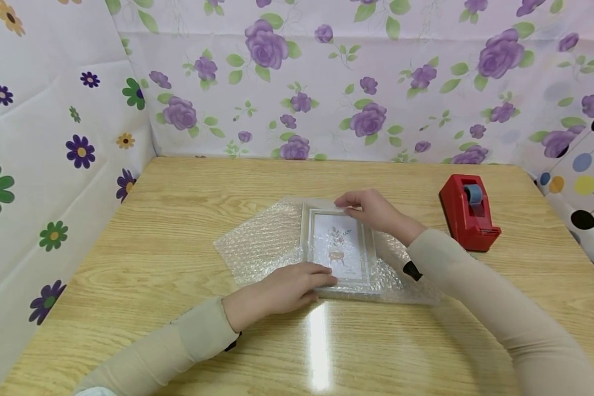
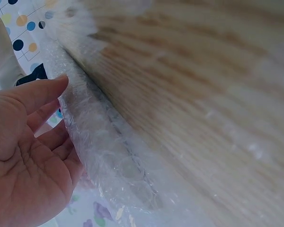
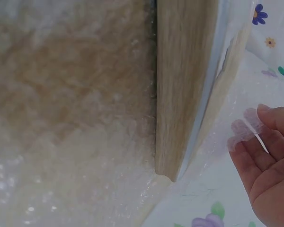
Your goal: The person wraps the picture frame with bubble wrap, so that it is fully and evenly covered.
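Note:
A picture frame (image 1: 339, 247) with a pale wooden border and a plant print lies on a sheet of bubble wrap (image 1: 262, 236), which also covers part of it. My left hand (image 1: 289, 286) rests on the wrapped near-left corner, its fingers extended over the top. In the left wrist view, the thumb of that hand (image 2: 33, 156) lies along the bubble wrap (image 2: 99, 142) at the frame's side. At the far-right corner, my right hand (image 1: 371, 210) pinches the wrap's edge. The right wrist view shows fingertips through the clear film, beside the frame's wooden edge (image 3: 184, 85).
A red tape dispenser (image 1: 467, 212) with a blue roll stands at the right of the wooden table (image 1: 178, 220). Flowered cloth (image 1: 326, 82) hangs along the back and left; dotted cloth (image 1: 584, 181) hangs on the right. Wrap spreads out left and right of the frame.

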Tool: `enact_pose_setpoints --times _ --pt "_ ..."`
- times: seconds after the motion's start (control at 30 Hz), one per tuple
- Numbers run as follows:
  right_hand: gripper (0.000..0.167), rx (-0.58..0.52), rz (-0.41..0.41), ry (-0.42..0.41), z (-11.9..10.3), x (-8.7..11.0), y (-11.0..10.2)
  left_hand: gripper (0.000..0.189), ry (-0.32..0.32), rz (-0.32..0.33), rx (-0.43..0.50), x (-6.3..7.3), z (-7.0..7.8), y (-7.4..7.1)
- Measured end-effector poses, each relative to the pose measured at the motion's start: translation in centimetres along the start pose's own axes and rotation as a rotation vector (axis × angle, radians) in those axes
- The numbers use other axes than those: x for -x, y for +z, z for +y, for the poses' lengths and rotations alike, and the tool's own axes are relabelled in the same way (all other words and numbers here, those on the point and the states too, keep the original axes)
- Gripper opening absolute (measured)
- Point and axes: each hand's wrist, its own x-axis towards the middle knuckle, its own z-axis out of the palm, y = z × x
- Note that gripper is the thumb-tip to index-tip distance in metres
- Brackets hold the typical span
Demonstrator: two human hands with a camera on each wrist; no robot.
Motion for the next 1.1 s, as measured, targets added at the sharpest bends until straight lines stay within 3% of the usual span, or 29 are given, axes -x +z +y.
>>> enact_pose_setpoints --times 0.63,1.1 --pt "0.024 0.09 -0.009 -0.044 1.3 0.6 1.9 0.041 0.008 0.014 0.014 0.0 -0.1 0.0" --pt "0.023 0.339 -0.011 -0.111 1.0 0.6 2.7 0.04 0.01 0.016 0.023 0.1 -0.1 -0.2"
